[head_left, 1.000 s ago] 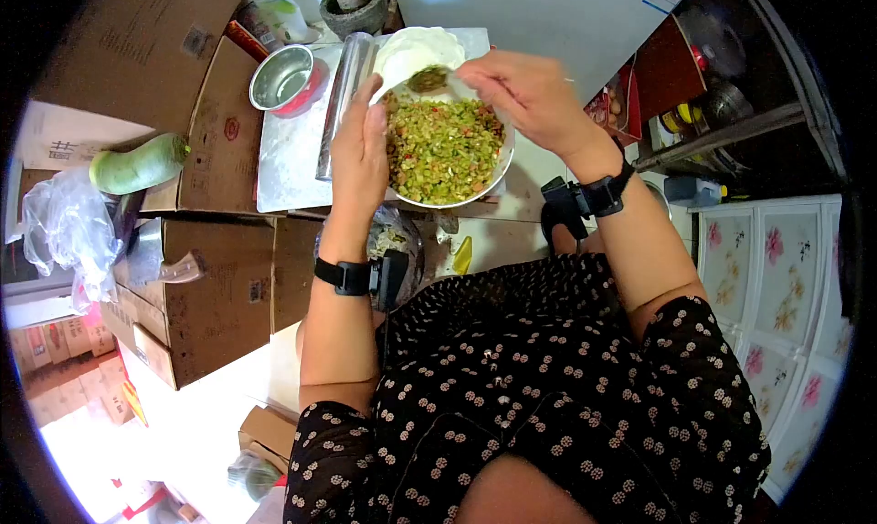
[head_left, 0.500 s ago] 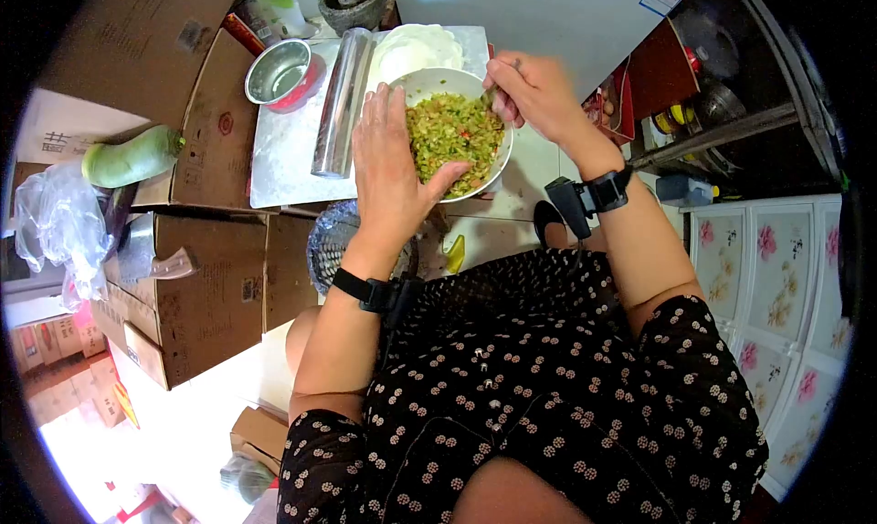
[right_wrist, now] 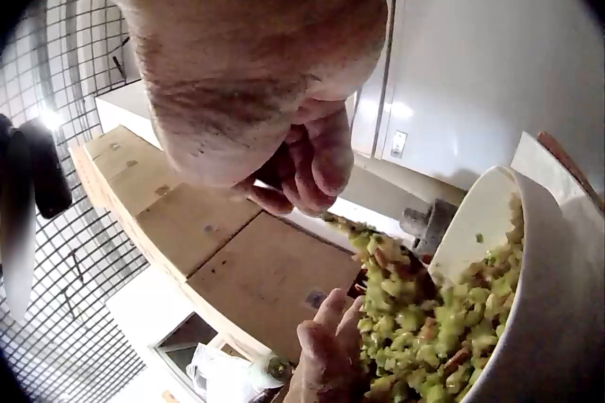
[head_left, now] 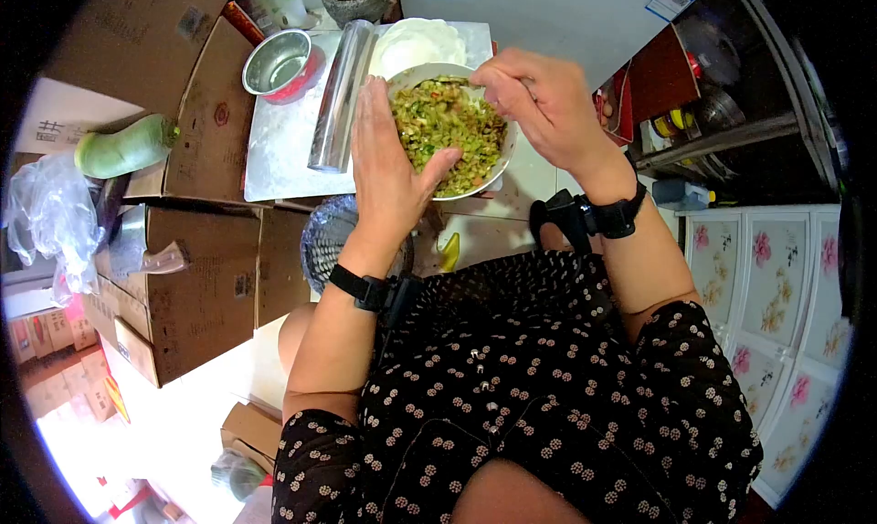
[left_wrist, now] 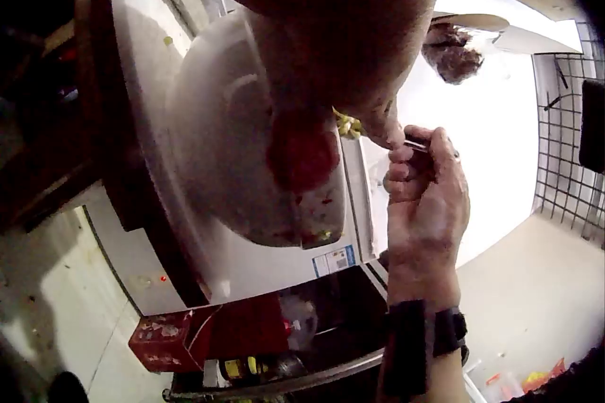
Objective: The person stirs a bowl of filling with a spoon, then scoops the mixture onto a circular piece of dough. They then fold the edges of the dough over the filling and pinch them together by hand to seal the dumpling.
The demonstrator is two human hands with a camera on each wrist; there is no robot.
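A white bowl (head_left: 512,149) of chopped green filling (head_left: 452,136), flecked with red, sits at the front right of the small table. My left hand (head_left: 388,158) lies along the bowl's left side with straight fingers, its thumb spread over the near rim. Above the right rim, my right hand (head_left: 548,104) grips a thin metal spoon handle (left_wrist: 414,146) with curled fingers. The spoon's lower end is buried in the filling, which heaps up beneath that hand in the right wrist view.
Left of the bowl lies a shiny metal cylinder (head_left: 340,104) on the tabletop (head_left: 283,149). Behind are a pale round sheet (head_left: 416,44), a red-sided metal basin (head_left: 277,63) and a stone mortar (head_left: 356,1). Cardboard boxes (head_left: 196,296) stand left, flowered drawers (head_left: 772,268) right.
The spoon went from the bowl's far side down into the filling, stirring it. My left hand turned from edge-on to flat along the bowl, thumb spread. My right hand shifted right, fingers still curled.
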